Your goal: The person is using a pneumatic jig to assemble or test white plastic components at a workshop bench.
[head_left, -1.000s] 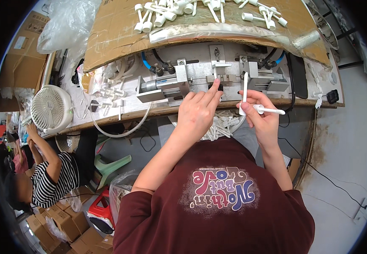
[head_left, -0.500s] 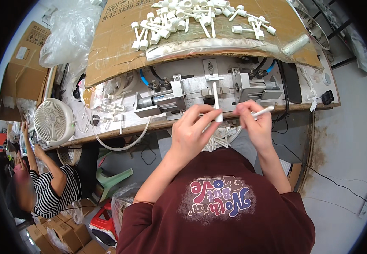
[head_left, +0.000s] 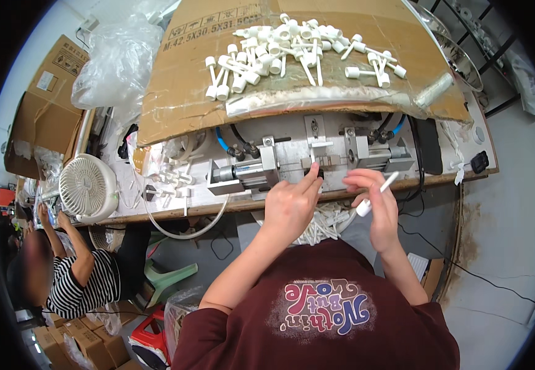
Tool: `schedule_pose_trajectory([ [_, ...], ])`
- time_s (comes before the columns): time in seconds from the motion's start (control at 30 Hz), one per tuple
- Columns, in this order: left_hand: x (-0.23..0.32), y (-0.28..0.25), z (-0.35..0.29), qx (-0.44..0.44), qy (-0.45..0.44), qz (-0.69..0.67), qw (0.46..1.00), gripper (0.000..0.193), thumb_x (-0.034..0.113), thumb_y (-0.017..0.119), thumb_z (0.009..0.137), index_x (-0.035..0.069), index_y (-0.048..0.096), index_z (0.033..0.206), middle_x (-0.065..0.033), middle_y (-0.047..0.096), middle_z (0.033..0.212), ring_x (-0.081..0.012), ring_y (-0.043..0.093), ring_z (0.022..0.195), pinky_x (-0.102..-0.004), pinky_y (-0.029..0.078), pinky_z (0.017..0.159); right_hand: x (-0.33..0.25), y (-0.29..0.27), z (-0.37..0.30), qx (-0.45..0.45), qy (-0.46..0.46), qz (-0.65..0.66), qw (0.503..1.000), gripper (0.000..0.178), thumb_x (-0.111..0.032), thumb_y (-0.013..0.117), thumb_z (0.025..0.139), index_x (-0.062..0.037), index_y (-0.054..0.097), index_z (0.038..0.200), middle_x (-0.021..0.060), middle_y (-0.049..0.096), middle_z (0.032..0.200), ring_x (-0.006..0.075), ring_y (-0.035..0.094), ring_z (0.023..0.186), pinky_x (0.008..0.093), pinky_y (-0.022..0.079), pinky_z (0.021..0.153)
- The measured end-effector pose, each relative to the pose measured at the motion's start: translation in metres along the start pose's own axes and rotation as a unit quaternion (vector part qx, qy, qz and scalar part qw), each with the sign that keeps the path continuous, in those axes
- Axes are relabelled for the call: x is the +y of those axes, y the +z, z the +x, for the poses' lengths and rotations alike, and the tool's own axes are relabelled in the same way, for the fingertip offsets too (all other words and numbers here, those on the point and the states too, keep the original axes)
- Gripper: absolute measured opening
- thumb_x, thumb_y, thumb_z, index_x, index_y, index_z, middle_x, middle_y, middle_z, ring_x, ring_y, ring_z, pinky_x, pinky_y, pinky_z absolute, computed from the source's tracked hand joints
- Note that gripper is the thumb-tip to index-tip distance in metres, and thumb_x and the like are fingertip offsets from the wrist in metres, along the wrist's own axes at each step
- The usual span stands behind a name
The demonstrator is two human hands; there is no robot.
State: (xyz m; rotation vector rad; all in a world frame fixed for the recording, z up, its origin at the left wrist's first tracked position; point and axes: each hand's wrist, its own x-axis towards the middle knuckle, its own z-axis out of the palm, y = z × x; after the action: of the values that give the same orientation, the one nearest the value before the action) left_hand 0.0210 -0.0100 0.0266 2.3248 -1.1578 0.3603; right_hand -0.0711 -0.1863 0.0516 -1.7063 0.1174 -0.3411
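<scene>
My left hand (head_left: 291, 206) reaches to the small metal fixture (head_left: 326, 161) in the middle of the bench, its index finger stretched to it and the others curled. Whatever lies under those fingertips is hidden. To its right, my right hand (head_left: 378, 209) is raised before the bench edge with a white capped stick (head_left: 364, 208) lodged between its fingers, thin end pointing up and right. Metal clamp units with cylinders flank the fixture, one left (head_left: 252, 172) and one right (head_left: 375, 153). Below my hands, many loose white sticks (head_left: 326, 223) lie heaped at my lap.
A cardboard sheet (head_left: 187, 86) overhangs the bench's back, bearing a pile of white capped sticks (head_left: 273, 49). More white parts (head_left: 172, 179) lie left, near a fan (head_left: 89, 188). A pale hose (head_left: 184, 235) loops off the front edge. Another person (head_left: 89, 277) sits far left.
My left hand has moved forward to the fixture, and the white stick it held is now out of sight. In my right hand the stick has swung more upright, its cap now showing.
</scene>
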Motion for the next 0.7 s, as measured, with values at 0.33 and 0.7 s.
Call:
schedule_pose_trajectory([
  [0.33,0.024,-0.033,0.008,0.08,0.076,-0.278,0.954,0.039,0.004,0.081,0.073,0.002,0.068,0.11,-0.0126,0.071,0.106,-0.0254,0.071,0.09,-0.0329,0.057,0.075,-0.003,0.029,0.017,-0.072,-0.002,0.072,0.995,0.052,-0.034,0.029,0.108,0.0036,0.058,0.131,0.0156,0.055,0.134,0.0219,0.055,0.117,0.0328,0.044,0.098],
  [0.7,0.003,-0.034,-0.014,0.068,-0.026,-0.083,0.994,0.032,0.002,0.075,0.075,0.002,0.07,0.107,-0.0113,0.065,0.124,-0.0227,0.067,0.09,-0.0334,0.056,0.074,-0.045,0.059,0.173,0.069,-0.341,-0.327,0.879,0.042,-0.023,0.076,0.08,-0.007,0.064,0.117,0.0122,0.06,0.119,0.0275,0.055,0.115,0.0379,0.044,0.096],
])
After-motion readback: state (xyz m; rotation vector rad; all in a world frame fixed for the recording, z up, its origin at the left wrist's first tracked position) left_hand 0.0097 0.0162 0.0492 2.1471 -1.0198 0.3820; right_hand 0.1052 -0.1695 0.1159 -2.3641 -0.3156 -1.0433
